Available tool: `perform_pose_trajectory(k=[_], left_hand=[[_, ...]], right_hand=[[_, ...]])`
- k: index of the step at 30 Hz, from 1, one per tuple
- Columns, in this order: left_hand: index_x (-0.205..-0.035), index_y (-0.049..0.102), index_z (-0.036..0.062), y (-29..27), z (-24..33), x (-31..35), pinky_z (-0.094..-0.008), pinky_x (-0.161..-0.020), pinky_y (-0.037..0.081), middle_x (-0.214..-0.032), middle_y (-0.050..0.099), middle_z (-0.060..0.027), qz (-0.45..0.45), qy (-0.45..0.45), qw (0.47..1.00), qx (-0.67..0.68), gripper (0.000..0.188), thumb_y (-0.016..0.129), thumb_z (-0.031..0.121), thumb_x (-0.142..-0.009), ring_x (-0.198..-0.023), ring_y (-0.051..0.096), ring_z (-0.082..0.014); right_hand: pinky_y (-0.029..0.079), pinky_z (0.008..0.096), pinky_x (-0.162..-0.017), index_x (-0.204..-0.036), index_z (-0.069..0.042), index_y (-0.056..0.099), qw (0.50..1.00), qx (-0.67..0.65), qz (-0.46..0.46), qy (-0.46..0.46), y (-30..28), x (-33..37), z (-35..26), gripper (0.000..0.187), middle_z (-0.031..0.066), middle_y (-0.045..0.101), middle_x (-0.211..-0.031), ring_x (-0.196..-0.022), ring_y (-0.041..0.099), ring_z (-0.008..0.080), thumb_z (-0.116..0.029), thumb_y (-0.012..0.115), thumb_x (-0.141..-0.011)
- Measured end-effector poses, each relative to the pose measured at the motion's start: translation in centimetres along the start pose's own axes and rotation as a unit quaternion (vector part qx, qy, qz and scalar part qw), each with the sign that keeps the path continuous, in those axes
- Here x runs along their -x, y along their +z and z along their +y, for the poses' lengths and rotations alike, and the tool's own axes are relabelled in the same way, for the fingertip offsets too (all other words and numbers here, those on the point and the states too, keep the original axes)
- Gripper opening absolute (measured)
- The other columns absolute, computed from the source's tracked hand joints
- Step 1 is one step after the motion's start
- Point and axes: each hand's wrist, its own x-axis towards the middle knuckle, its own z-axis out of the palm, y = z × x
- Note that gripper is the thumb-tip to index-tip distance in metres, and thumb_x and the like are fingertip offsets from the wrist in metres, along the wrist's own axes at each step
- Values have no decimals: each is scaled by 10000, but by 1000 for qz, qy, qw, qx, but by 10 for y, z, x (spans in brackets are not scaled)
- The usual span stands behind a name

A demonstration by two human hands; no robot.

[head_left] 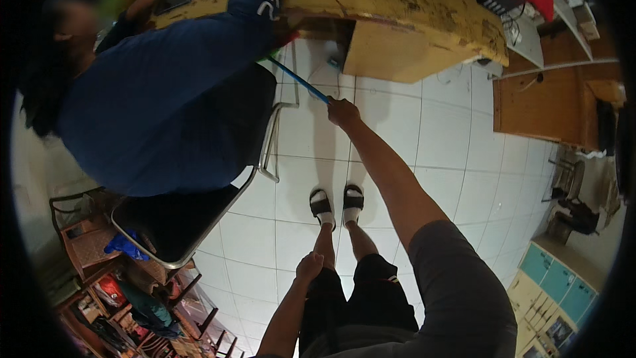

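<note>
My right hand (344, 113) stretches far forward, its fingers wrapped round the end of a blue-handled broom (299, 81). The handle slants away to the left, low over the white tiles. A bit of green shows at its far end, beside the seated person; the broom's head is mostly hidden there and under the desk. Close to my body, my left hand (309, 267) hangs by my left knee with its fingers curled in, and nothing shows in it.
A person in a dark blue top (165, 106) sits on a black metal-framed chair (179, 229) at the left. A worn yellow desk (397, 0) spans the front. Stacked wooden chairs (99, 245) stand back left, a wooden cabinet (536, 103) at right, teal-and-cream lockers (556, 285) lower right.
</note>
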Motion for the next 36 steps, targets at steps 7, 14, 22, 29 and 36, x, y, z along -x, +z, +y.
perform_pose_trajectory(k=[7,14,22,29,36], left_hand=[[-880,532,-24,35,-61,4,-463,-726,459,-886,576,-234,-1,46,997,-60,400,364,339,-864,-832,565,-393],[-919,543,-39,2,9,11,-460,-770,444,-897,580,-251,-30,89,995,-35,435,373,355,-848,-869,562,-379],[-941,541,-31,17,-11,-6,-446,-791,435,-916,581,-246,-34,80,995,-53,454,368,374,-832,-893,556,-375],[-932,549,-21,29,-7,-5,-446,-794,435,-906,582,-247,-47,21,998,-39,444,369,374,-839,-894,555,-380],[-863,542,29,33,7,11,-444,-705,477,-854,582,-193,-81,113,986,-87,295,385,278,-856,-797,586,-353]], right_hand=[[493,453,-546,-1125,-28,461,997,-54,-8,-50,75,171,60,332,177,611,-800,-543,589,340,-203,407,-849],[457,484,-466,-1239,-159,422,981,-96,15,167,11,389,93,409,196,547,-532,-513,564,390,-255,466,-843],[485,404,-442,-861,15,547,995,-14,76,-55,117,236,102,176,181,500,-1145,-477,574,280,-124,459,-799],[502,444,-593,-1040,3,509,986,-74,115,-98,41,55,16,286,188,549,-1036,-654,602,334,-166,407,-833],[499,468,-570,-1185,-104,432,975,-173,108,-89,44,90,-10,355,213,592,-775,-598,581,383,-228,435,-852]])
